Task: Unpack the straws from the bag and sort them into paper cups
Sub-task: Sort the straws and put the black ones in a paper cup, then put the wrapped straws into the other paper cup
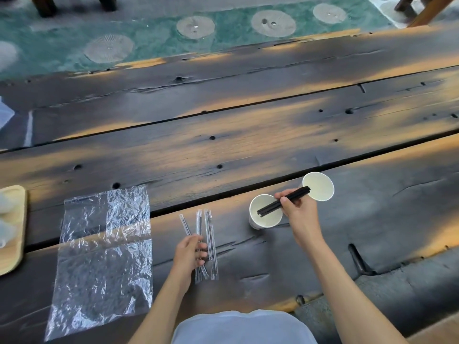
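Two white paper cups stand on the dark wooden table: the near cup [263, 220] and the far cup [321, 187]. My right hand [299, 212] grips a bundle of black straws [269, 207], whose lower ends hang over the near cup's mouth. Several clear-wrapped straws [211, 234] lie on the table left of the cups. My left hand [190, 252] rests on them, with its fingers curled round a few. A crumpled clear plastic bag [104, 254] lies flat at the left.
A wooden tray [15, 244] holding pale objects sits at the table's left edge. Deep gaps run between the table planks. Beyond the far edge lies a green patterned floor with chair legs [44, 4].
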A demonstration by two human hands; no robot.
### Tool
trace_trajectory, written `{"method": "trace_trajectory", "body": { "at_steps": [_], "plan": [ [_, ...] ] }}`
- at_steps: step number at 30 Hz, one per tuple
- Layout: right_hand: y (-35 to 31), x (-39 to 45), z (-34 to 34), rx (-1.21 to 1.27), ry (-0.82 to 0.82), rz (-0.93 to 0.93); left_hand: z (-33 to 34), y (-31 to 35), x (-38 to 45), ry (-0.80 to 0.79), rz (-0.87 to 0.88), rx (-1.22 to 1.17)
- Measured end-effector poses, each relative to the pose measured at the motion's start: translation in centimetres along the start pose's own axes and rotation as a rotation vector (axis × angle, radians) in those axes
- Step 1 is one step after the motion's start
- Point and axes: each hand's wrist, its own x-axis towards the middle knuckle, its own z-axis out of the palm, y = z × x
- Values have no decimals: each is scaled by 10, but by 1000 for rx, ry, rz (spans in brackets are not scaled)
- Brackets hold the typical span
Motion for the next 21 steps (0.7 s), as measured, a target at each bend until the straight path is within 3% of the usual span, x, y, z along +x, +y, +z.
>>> {"method": "trace_trajectory", "body": {
  "at_steps": [7,11,13,17,19,21],
  "plan": [
    [-22,-6,1,-75,-30,-50,-3,-1,1,-3,12,-64],
    [-52,-21,12,-180,135,-269,-13,-2,9,118,55,-59],
    [-57,-37,44,-189,-17,-321,-18,-4,15,228,85,10],
    [-6,-56,118,-540,-424,5,-20,-6,21,257,40,116],
    [30,-50,135,-722,-446,248,-17,-7,25,222,-11,177],
    [57,-43,144,-691,-434,425,-12,-6,25,191,-37,170]
  ]
}}
